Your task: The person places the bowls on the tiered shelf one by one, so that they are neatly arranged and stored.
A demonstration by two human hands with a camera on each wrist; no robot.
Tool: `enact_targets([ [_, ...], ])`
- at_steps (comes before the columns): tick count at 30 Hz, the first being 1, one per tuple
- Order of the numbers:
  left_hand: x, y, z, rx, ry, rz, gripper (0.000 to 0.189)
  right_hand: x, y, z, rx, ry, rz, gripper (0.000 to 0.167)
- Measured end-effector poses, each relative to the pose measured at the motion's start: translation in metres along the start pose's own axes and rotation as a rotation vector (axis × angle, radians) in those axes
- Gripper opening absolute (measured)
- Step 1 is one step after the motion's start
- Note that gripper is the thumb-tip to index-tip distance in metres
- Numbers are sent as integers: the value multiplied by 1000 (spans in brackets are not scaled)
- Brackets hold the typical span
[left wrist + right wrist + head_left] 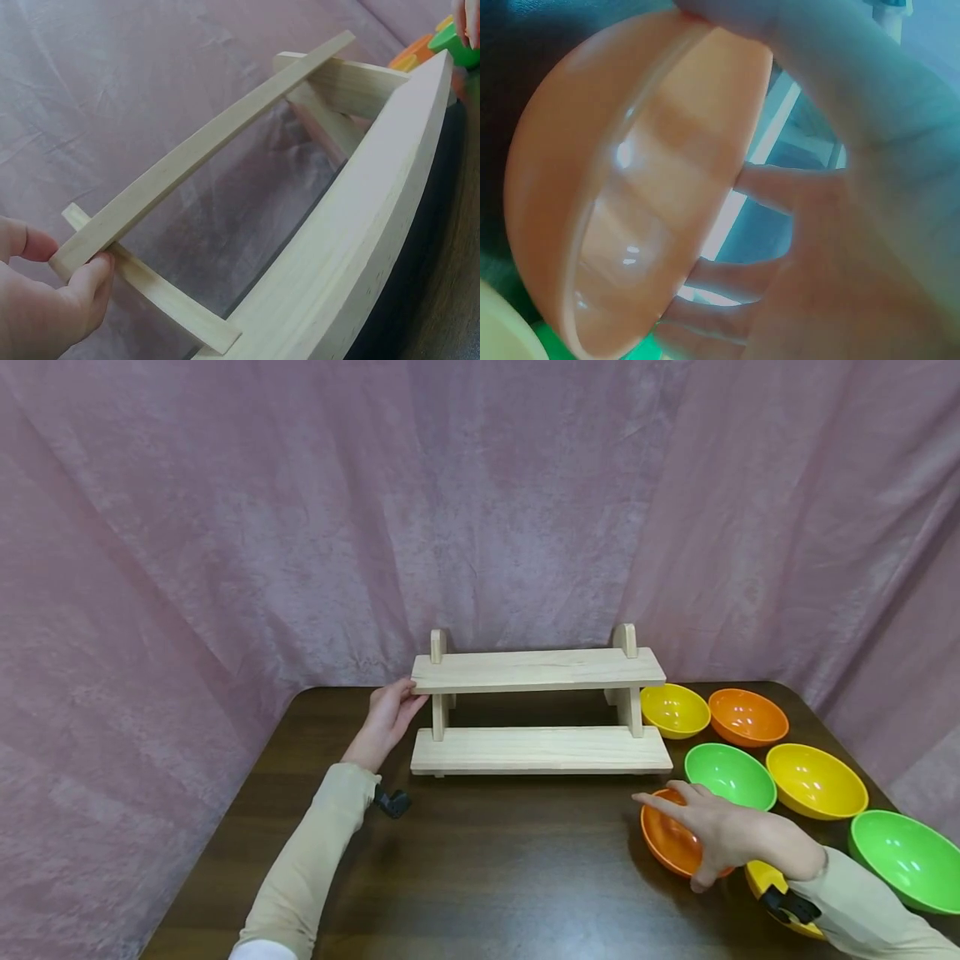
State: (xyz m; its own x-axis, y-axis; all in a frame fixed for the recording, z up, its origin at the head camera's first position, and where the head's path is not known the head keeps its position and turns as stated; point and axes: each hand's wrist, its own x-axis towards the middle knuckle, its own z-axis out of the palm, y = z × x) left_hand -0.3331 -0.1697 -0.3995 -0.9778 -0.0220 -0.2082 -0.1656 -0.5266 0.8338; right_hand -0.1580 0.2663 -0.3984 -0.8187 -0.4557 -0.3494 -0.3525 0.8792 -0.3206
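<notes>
A two-tier wooden display shelf point(540, 670) stands at the back of the table. My left hand point(390, 714) pinches the left end of its upper board point(195, 157), thumb and fingers on opposite faces of the wood. To the right, my right hand point(723, 831) spans an orange bowl point(667, 835) and grips its rim. In the right wrist view the thumb lies at one side of the bowl's rim and the fingers point(769, 187) at the other. The inside of this orange bowl point(660, 195) holds nothing.
Beside the shelf sit a small yellow bowl point(675, 710), another orange bowl point(748, 718), a green bowl point(731, 777), a larger yellow bowl point(816, 781) and a large green bowl point(911, 860). Another yellow bowl point(761, 878) is partly hidden under my right forearm. A pink curtain point(525, 510) hangs behind the dark table point(480, 860).
</notes>
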Motion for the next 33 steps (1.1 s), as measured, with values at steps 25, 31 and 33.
enact_targets([
  [25, 4, -2, -4, -2, -23, 12, 48, 1, -4, -16, -62, 135, -232, 109],
  [31, 6, -4, -5, 10, -9, 45, 46, 4, -3, -19, -116, 192, -282, 110],
  [33, 6, -4, -4, 12, -11, 53, 47, 4, -3, -20, -123, 207, -288, 110],
])
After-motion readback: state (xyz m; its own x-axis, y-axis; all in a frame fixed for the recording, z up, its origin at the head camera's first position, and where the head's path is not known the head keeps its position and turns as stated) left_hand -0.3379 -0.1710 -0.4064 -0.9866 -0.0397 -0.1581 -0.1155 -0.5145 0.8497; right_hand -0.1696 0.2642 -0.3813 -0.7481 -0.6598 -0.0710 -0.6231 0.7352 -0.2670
